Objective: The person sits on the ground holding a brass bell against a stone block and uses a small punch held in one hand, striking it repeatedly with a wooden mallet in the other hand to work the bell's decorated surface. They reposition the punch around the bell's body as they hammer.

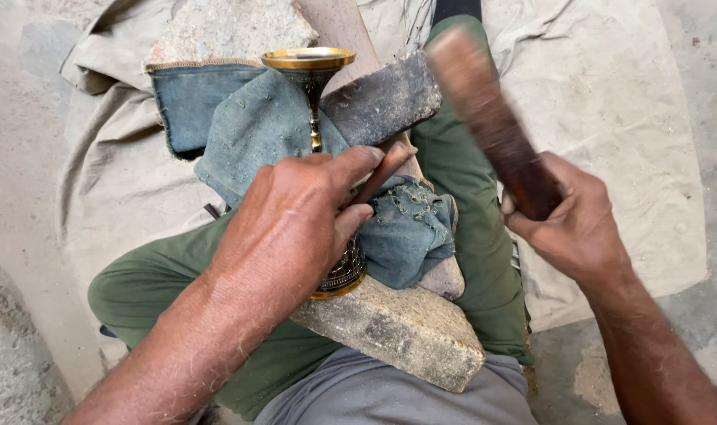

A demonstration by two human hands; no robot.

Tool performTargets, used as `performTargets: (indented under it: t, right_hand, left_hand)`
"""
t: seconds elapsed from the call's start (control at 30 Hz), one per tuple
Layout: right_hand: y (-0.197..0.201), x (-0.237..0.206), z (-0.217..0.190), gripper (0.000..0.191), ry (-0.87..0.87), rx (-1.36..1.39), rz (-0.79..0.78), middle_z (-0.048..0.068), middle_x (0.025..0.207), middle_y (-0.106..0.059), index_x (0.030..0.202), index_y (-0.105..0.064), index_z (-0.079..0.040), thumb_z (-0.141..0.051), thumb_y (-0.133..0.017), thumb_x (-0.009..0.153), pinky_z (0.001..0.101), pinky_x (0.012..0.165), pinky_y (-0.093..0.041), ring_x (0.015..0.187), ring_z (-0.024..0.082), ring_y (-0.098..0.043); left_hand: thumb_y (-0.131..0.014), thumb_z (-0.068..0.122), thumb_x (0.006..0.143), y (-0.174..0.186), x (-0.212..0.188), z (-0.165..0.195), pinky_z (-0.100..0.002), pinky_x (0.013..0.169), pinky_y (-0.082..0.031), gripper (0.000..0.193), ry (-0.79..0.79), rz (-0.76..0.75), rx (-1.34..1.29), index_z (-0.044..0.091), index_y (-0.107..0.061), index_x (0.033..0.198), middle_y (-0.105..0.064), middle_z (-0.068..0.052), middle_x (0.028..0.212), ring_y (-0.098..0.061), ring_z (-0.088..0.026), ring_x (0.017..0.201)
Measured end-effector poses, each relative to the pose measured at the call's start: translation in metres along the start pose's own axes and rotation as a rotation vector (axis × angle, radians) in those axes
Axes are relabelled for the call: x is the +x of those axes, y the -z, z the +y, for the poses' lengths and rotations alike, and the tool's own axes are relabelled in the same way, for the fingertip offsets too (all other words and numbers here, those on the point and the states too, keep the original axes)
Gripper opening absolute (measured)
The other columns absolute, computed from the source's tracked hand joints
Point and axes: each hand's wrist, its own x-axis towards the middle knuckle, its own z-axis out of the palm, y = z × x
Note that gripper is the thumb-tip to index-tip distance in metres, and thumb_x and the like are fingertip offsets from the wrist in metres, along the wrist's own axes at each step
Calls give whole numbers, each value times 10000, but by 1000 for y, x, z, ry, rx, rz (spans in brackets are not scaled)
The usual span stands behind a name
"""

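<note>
Sitting with legs in green trousers (461,181) spread across a pale cloth (610,118) on the ground, the person works over a stone block (398,330) that rests on the lap, nearest the camera at about 6 o'clock. Just above it, the left hand (303,212) comes in from 7 o'clock and lies over the lower part of a brass goblet (319,118) that is laid along the block. The fingers are curled closed around a thin reddish-brown rod (386,167), seemingly a chisel or punch, pinched between thumb and forefinger and angled toward 1 o'clock. The goblet's dark patterned base with its gold rim shows under the wrist at the block's near end. A worn blue denim rag (406,228) is bunched just beside the hand at 3 o'clock and also wraps the goblet's stem.

At 3 o'clock, well apart from the left hand, the right hand (567,216) is clenched tight around the dark wooden handle of a hammer (484,118); the handle is blurred and slants up toward 12 o'clock. Its grey metal head sits beside the goblet's stem, at about 1 o'clock from the left hand.

Farther off, the goblet's shiny golden cup rim lies at 12 o'clock, resting against more denim and a rough grey stone (225,27).
</note>
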Motion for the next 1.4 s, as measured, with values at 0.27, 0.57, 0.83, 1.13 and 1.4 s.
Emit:
performTargets:
  t: [0.27,0.57,0.83,1.13,1.4]
  right_hand:
    - [19,2,-14,338,-144,-221,-99,24,802,-647,1058,-663,-23,110,-696,749,319,536,-486,644,123,-592]
    - [27,0,-17,203,54,-478,-111,72,825,-634,988,-642,-17,57,-736,824,318,520,-528,637,150,-601]
    - [29,-2,-24,244,-85,-145,-43,114,776,-663,1057,-635,3,83,-709,839,340,410,-487,510,149,-615]
    - [32,4,-27,154,139,-610,-164,50,637,-559,921,-643,-54,50,-713,830,303,414,-420,493,126,-518]
    - [27,2,-42,164,84,-272,-31,69,744,-653,991,-644,-32,31,-707,853,288,433,-474,504,112,-594]
  left_hand:
    - [-834,122,781,-2,-4,-3,-465,618,-544,438,54,12,-32,140,-662,1183,-711,-138,757,-728,-334,737]
    - [-826,107,808,-4,-15,-4,-440,610,-545,422,-38,103,-49,112,-649,1191,-714,-116,814,-720,-305,715]
    - [-847,122,806,-4,-11,-13,-447,646,-553,432,-98,124,-52,92,-658,1193,-748,-149,892,-725,-339,781]
    - [-872,113,765,-6,-14,-12,-381,532,-545,413,20,128,-85,114,-671,1126,-690,-91,722,-718,-230,624]
    - [-851,105,808,-8,-18,-16,-385,579,-565,480,-83,174,-113,102,-653,1245,-718,-126,833,-729,-248,688]
